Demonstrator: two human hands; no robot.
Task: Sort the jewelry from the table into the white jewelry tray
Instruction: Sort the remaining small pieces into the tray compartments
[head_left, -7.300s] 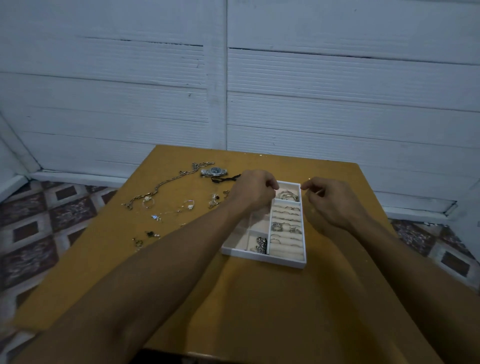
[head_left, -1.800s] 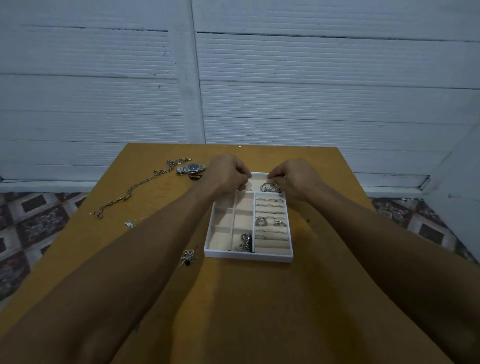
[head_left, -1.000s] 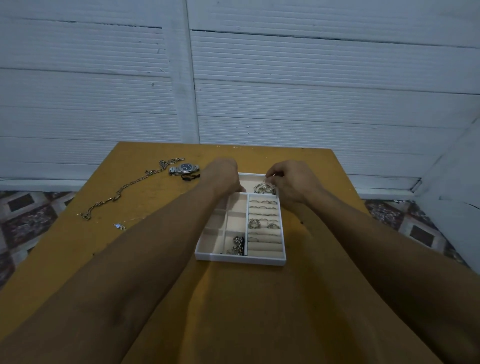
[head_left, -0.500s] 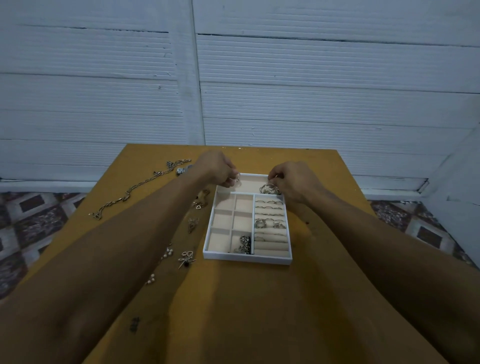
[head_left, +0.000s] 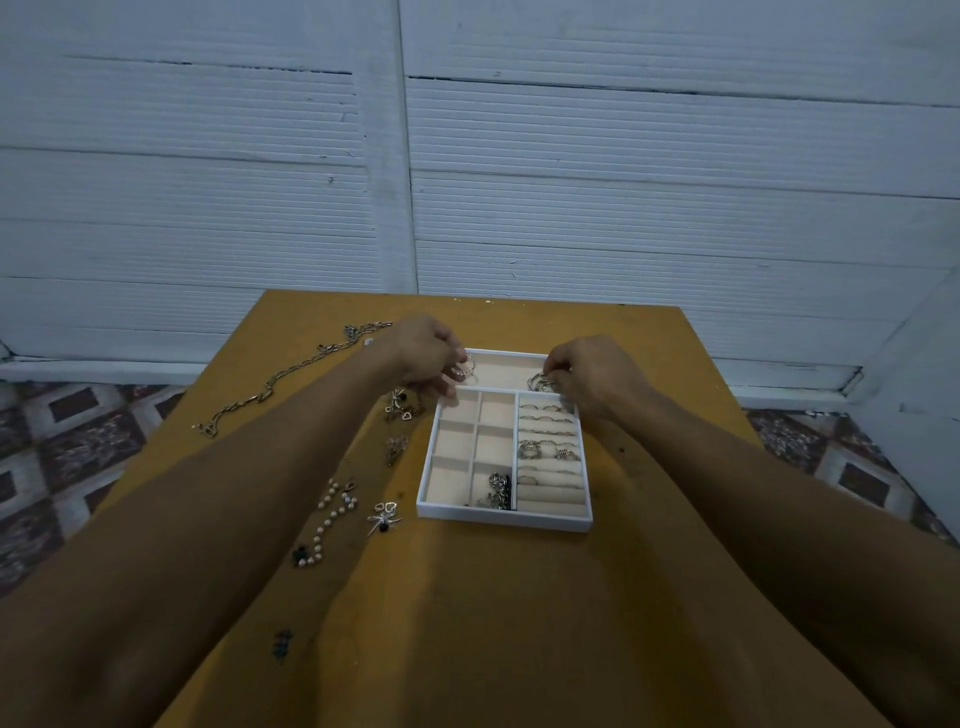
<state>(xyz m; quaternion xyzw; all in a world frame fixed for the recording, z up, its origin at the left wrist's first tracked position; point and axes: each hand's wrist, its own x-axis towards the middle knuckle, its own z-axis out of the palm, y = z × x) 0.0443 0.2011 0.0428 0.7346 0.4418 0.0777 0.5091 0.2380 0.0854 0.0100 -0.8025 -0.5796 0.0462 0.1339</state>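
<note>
L hand (head_left: 423, 358) curled, pinching a small beaded loop (head_left: 464, 368) over far-left corner of the white jewelry tray (head_left: 504, 517). R hand (head_left: 592, 374) also curled, fingertips pinching silvery hoops (head_left: 543, 383) in the long far compartment. Tray sits btw both hands & nearer the body, on the yellow table (head_left: 493, 623). Rings (head_left: 545, 447) slotted in rolls just below R hand. Chain necklace (head_left: 291, 371) lies outside L forearm. Pearl strand (head_left: 332, 512) & winged charm (head_left: 383, 517) lie btw L forearm & tray.
</note>
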